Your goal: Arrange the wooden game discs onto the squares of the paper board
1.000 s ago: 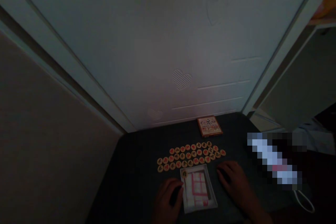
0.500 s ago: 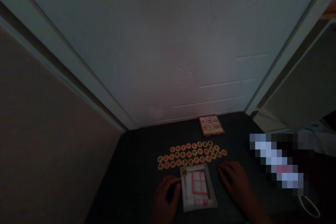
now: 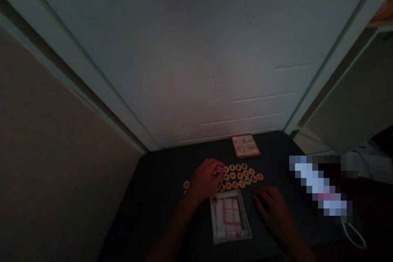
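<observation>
While the left hand (image 3: 206,178) bends over the round pieces (image 3: 233,175) at twelve o'clock from the white box (image 3: 231,239), whether pinching one I cannot tell, the right hand (image 3: 272,204) rests at two o'clock, thumb and curled fingers apart.

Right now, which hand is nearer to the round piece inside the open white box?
Left. The left hand is just beyond the round piece, at the laid-out discs; the right hand is farther off, right of the box.
</observation>
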